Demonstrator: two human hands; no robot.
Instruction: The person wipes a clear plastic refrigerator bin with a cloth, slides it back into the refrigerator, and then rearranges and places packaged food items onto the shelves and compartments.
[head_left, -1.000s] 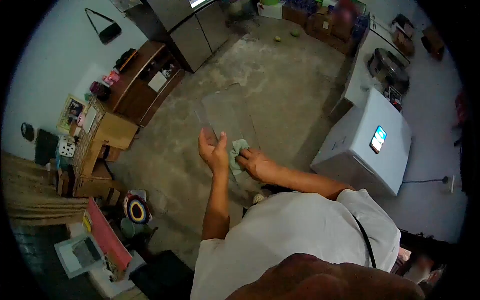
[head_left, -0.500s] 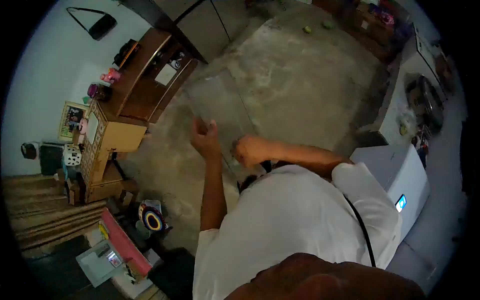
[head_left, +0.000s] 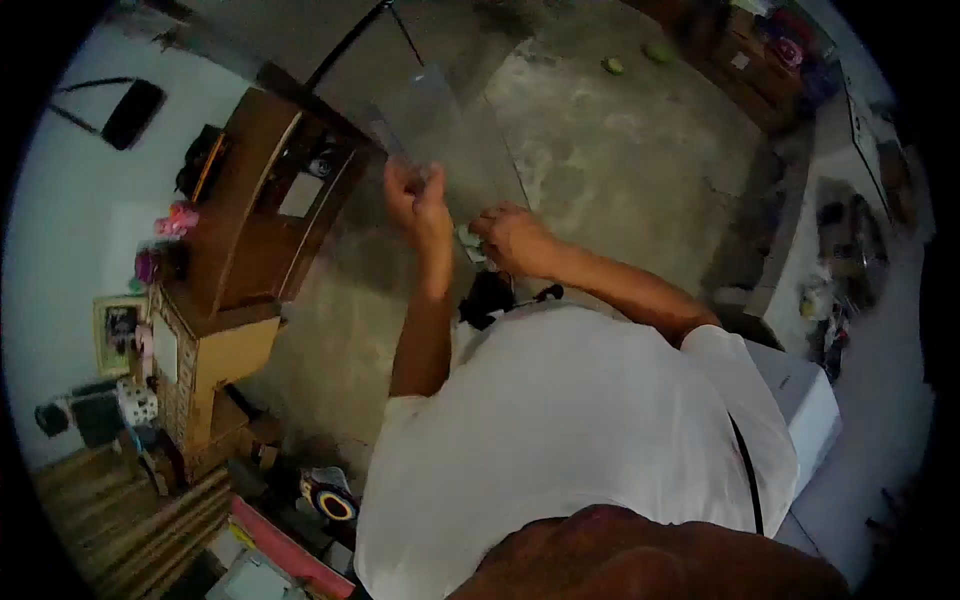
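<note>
Yeah, their left hand [head_left: 415,203] is gripping a clear panel [head_left: 455,140], fingers curled in. Their right hand [head_left: 512,240] is clutching a mostly hidden pale cloth [head_left: 467,239].

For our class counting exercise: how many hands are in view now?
2: the left hand at the left edge of the clear panel, and the right hand at the pale cloth. No others show.
</note>
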